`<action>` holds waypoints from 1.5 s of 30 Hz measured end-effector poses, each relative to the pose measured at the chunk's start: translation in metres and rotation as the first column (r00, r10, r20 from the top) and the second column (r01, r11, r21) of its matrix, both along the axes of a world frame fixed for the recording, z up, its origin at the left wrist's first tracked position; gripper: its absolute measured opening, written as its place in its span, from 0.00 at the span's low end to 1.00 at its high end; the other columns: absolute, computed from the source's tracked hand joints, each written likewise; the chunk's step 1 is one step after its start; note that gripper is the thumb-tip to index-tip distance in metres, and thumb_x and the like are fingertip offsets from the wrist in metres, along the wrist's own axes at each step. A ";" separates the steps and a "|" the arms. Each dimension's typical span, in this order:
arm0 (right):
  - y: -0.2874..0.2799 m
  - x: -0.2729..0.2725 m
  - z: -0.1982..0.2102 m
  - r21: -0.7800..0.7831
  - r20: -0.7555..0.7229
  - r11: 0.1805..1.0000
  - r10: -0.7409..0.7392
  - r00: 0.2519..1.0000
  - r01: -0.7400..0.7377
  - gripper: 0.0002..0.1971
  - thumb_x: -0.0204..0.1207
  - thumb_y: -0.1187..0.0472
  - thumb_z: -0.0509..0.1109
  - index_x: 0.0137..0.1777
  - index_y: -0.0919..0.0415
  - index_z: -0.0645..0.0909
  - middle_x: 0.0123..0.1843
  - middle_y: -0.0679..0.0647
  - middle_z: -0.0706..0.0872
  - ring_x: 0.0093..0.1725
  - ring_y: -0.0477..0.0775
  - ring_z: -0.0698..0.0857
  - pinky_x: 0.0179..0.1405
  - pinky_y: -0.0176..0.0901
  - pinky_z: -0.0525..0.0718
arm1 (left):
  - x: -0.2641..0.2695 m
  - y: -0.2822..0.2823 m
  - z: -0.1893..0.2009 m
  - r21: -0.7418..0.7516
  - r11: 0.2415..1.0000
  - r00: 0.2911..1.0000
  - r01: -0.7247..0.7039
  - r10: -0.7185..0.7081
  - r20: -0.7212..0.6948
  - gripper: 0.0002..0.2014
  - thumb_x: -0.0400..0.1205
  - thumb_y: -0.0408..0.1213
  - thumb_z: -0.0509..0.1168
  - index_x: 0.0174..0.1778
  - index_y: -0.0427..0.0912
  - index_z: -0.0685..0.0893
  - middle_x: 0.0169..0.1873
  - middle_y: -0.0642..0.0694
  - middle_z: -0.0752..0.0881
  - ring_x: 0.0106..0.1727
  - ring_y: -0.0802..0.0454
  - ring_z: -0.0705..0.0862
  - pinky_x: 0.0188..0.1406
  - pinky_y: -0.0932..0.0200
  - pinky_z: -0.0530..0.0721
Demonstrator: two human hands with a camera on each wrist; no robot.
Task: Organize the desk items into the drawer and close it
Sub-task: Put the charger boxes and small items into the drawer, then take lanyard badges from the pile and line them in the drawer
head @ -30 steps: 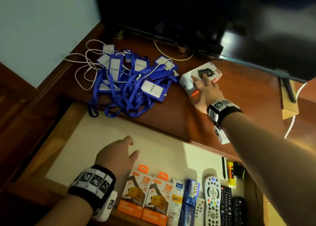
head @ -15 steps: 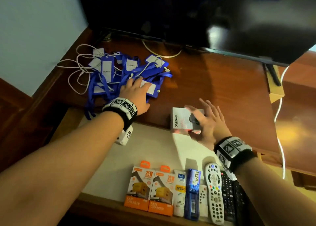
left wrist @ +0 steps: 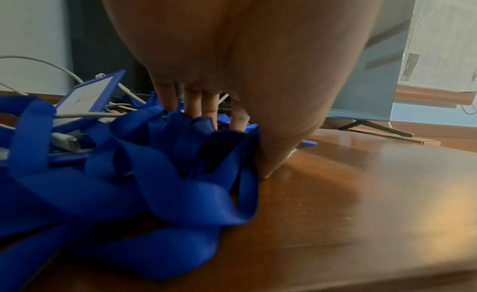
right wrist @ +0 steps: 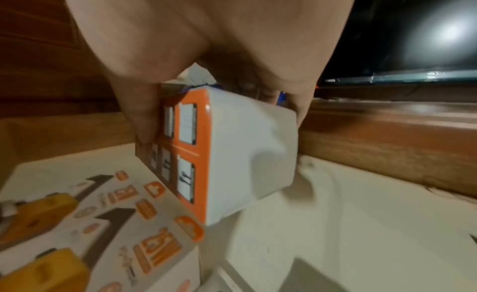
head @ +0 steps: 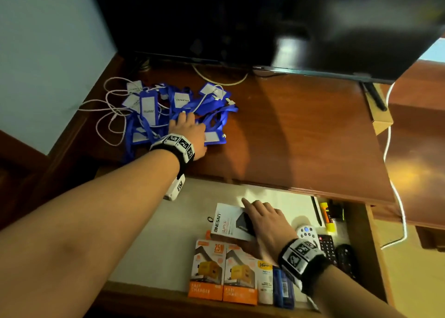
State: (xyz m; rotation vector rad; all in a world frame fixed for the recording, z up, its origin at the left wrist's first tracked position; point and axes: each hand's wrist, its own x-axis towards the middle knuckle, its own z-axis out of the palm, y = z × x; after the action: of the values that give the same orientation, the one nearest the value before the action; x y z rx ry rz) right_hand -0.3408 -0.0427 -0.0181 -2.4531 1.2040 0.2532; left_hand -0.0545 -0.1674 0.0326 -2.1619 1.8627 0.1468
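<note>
A heap of blue lanyards with white badge cards lies on the left of the wooden desk. My left hand sits on the heap. In the left wrist view its fingers dig into the lanyards, and the thumb closes on them from the side. My right hand grips a white and orange charger box low inside the open drawer. The box is tilted, thumb on one side and fingers on the other. It hangs just above two orange 25W charger boxes.
Along the drawer's front stand a white tube and a blue pack. At its right are three remotes and a yellow marker. A TV fills the back of the desk. A white cable tangles with the lanyards.
My right hand brought the charger box from the desk edge down into the drawer. My left hand, which reached onto the lanyards, now digs its fingers into them.
</note>
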 end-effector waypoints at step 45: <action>-0.028 -0.002 -0.012 0.142 0.326 0.952 -0.305 0.895 0.273 0.23 0.81 0.51 0.69 0.76 0.50 0.78 0.67 0.50 0.82 0.67 0.56 0.80 0.67 0.48 0.78 | -0.039 0.010 0.001 -0.046 0.998 0.995 -0.034 0.030 -0.092 0.30 0.79 0.67 0.67 0.70 0.51 0.80 0.70 0.47 0.81 0.75 0.40 0.71 0.70 0.40 0.72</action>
State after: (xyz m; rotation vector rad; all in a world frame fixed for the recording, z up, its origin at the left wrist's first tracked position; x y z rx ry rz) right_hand -0.3432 -0.0705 -0.0303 -2.0879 1.3392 -0.1955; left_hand -0.0933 -0.1575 0.0340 -2.2533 1.8989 0.2139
